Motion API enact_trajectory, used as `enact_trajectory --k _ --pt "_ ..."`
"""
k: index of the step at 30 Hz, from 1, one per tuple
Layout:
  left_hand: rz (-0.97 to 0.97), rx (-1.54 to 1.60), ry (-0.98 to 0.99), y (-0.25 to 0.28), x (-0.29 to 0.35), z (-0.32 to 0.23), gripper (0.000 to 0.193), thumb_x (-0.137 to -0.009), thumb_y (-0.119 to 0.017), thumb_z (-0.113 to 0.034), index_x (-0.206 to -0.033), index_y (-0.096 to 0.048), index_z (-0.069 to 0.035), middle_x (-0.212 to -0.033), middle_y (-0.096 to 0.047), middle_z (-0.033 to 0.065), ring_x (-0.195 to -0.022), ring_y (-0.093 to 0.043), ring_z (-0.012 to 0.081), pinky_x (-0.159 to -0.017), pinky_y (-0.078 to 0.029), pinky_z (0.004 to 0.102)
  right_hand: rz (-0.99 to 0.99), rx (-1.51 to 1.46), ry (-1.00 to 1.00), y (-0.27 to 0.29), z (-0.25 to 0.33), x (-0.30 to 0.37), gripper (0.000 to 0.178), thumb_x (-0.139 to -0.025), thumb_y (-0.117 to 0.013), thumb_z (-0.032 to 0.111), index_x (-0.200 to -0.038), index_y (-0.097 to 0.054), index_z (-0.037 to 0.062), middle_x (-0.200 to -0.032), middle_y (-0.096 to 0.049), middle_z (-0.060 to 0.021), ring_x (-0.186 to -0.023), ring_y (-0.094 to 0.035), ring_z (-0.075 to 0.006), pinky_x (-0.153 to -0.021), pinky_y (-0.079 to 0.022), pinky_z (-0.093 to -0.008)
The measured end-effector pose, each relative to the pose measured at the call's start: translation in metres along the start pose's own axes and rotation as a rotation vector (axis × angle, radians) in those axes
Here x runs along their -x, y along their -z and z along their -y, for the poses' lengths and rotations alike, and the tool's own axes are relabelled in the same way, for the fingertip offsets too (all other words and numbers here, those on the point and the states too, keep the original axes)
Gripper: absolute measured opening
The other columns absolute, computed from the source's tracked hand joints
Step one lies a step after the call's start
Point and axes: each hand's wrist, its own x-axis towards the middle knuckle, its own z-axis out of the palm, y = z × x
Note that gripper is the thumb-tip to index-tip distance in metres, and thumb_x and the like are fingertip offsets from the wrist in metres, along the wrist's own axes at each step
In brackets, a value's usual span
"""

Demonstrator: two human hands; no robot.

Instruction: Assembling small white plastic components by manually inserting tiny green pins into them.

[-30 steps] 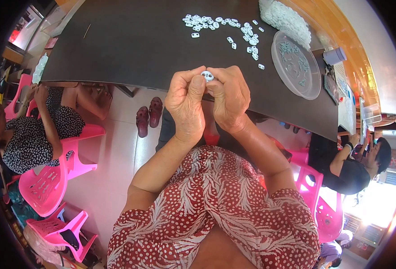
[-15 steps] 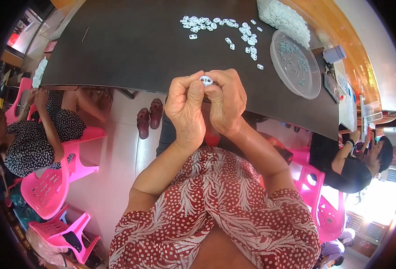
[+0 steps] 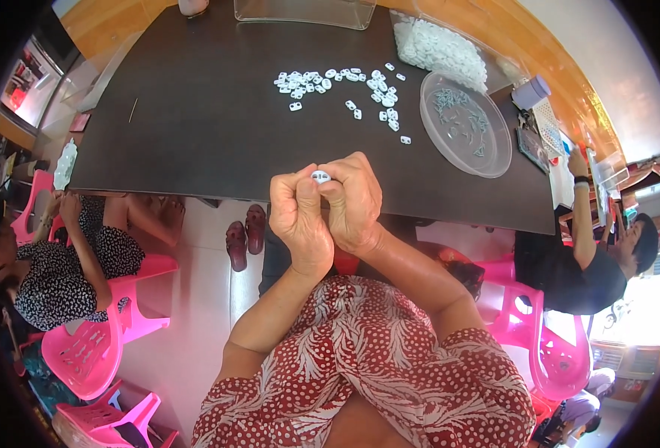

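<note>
Both my hands are raised at the table's near edge, fingertips together. Between them they pinch a small white oval plastic piece with dark holes (image 3: 321, 177). My left hand (image 3: 300, 224) grips it from the left with thumb and curled fingers. From the other side my right hand (image 3: 357, 205) closes on it, its thumb against the piece. Any smaller part inside the fingers is hidden. Beyond the hands, many similar white plastic pieces (image 3: 295, 107) lie scattered on the dark table (image 3: 210, 134). To their right stands a round clear plastic tray (image 3: 453, 153) holding small grey-green parts (image 3: 449, 98).
A clear bag of white pieces (image 3: 442, 56) lies behind the tray, with a lidded cup (image 3: 531, 91) to the right. A clear bin (image 3: 307, 15) is at the far edge. People sit left and right by pink chairs (image 3: 83, 358). Dark red shoes (image 3: 236, 246) are on the floor.
The view has tilted up, so the table sits lower and the far clear bin shows. My hands keep the same pinch on the white piece. The person at right has raised an arm.
</note>
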Motion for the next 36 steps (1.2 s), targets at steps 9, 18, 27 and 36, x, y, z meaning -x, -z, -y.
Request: enact_trajectory --k 9,18,27,36 --pt "0.034 -0.09 0.06 -0.009 -0.001 0.0 0.016 -0.096 -0.048 -0.013 -0.097 -0.056 0.0 -0.089 -0.055 0.0017 -0.08 -0.049 0.0056 -0.074 -0.043 0.022 -0.004 0.018 -0.116 0.01 -0.001 -0.001 0.021 -0.075 -0.067 0.003 -0.091 -0.053 0.0027 -0.078 -0.055 -0.0101 -0.067 -0.051 -0.0261 -0.057 -0.043 -0.0349" --pt "0.309 -0.11 0.461 -0.015 -0.015 0.0 0.024 -0.092 -0.054 -0.012 -0.112 -0.058 0.001 -0.086 -0.061 0.0042 -0.067 -0.054 0.0064 -0.059 -0.043 0.0183 0.064 0.089 -0.553 0.084 -0.025 -0.012 0.007 -0.076 -0.064 0.004 -0.082 -0.063 0.0012 -0.076 -0.06 -0.0117 -0.072 -0.058 -0.0254 -0.064 -0.046 -0.0335" --pt "0.486 -0.693 0.136 -0.013 -0.091 0.019 0.017 -0.085 -0.055 -0.007 -0.097 -0.065 -0.001 -0.073 -0.062 0.0015 -0.06 -0.054 0.0052 -0.051 -0.042 0.0192 0.094 0.63 -0.369 0.176 -0.142 -0.157 0.023 -0.081 -0.058 0.021 -0.094 -0.067 0.0039 -0.082 -0.067 -0.0149 -0.073 -0.065 -0.0243 -0.067 -0.048 -0.0355" --pt "0.774 -1.156 -0.651 -0.045 -0.131 0.069 0.022 -0.076 -0.054 0.001 -0.088 -0.068 -0.011 -0.07 -0.053 0.0085 -0.074 -0.055 0.0276 -0.065 -0.045 0.038 0.029 0.93 -0.179 0.206 -0.232 -0.206 0.034 -0.079 -0.059 0.02 -0.106 -0.062 -0.0004 -0.09 -0.064 -0.0217 -0.083 -0.062 -0.0305 -0.075 -0.048 -0.0413"
